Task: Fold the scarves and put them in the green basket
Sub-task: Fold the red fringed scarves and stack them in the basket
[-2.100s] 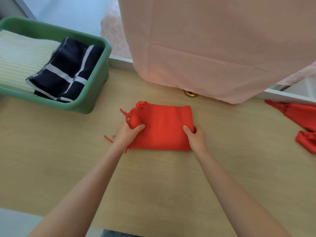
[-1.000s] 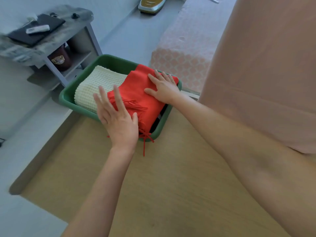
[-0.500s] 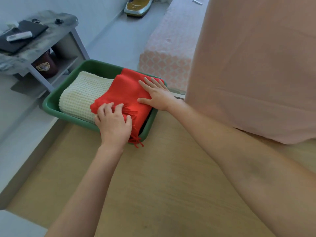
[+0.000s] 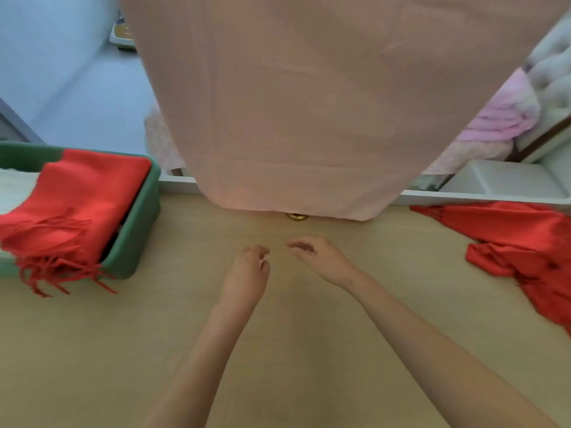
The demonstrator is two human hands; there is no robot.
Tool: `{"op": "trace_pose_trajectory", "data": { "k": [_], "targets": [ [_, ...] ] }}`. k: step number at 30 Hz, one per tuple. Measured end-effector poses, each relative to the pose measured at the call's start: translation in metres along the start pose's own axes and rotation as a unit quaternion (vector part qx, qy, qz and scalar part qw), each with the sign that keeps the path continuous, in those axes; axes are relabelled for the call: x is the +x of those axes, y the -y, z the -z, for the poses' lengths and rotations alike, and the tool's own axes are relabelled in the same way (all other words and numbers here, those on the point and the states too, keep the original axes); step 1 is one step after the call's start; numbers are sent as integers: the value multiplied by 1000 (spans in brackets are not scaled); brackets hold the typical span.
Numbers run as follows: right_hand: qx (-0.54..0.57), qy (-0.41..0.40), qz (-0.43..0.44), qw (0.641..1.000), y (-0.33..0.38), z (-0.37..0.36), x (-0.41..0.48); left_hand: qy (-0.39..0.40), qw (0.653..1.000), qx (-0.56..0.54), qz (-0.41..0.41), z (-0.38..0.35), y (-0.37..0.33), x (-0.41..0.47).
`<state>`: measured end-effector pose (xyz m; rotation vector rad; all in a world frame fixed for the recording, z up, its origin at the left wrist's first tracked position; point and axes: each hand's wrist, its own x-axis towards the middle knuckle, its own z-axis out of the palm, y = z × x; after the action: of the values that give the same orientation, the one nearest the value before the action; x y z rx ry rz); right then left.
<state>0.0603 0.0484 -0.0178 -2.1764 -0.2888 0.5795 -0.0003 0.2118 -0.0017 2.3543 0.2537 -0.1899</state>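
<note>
A folded red scarf (image 4: 74, 205) lies in the green basket (image 4: 136, 242) at the left, its fringe hanging over the front rim. Beside it a cream knitted scarf (image 4: 12, 189) shows at the frame's left edge. A second red scarf (image 4: 525, 242) lies crumpled and unfolded on the wooden table (image 4: 185, 335) at the right. My left hand (image 4: 247, 273) and my right hand (image 4: 321, 261) hover over the table's middle, close together, fingers loosely curled and holding nothing.
A large pink cloth (image 4: 309, 103) hangs over the table's far edge, with a small brass knob (image 4: 296, 216) under its hem. Behind it are a white ledge (image 4: 494, 186), pink bedding and pale floor at the left.
Both hands have let go of the folded red scarf in the basket and come back to the table's middle. The view has swung right, showing the crumpled red scarf.
</note>
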Motion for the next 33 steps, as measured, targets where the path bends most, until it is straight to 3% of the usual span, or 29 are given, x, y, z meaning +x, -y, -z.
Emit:
{"op": "trace_pose_trajectory", "data": {
  "k": [4,9,13,19,25,27,30,33],
  "targets": [
    [-28,-93,-95,991,-92,73,-75,102,992,57,-37,-88,-47,-11],
    [-67,-190,-229,952,-191,141,-146,162,963,196,-89,-178,-99,-25],
    [-67,-239,-274,929,-239,175,-174,196,943,248,-107,-230,-123,-32],
    [-111,-243,-273,924,-289,217,-166,195,923,309,-120,-279,-128,-32],
    [-246,-177,-294,906,-323,240,-124,103,930,306,-178,-293,-111,-29],
    [-274,-216,-293,890,-327,236,-120,99,929,303,-189,-294,-111,-28],
    [-314,-327,-211,866,-330,218,-126,95,933,291,-188,-296,-107,-28],
    [-314,-375,-142,860,-333,201,-137,99,940,280,-167,-297,-111,-29]
  ]
}}
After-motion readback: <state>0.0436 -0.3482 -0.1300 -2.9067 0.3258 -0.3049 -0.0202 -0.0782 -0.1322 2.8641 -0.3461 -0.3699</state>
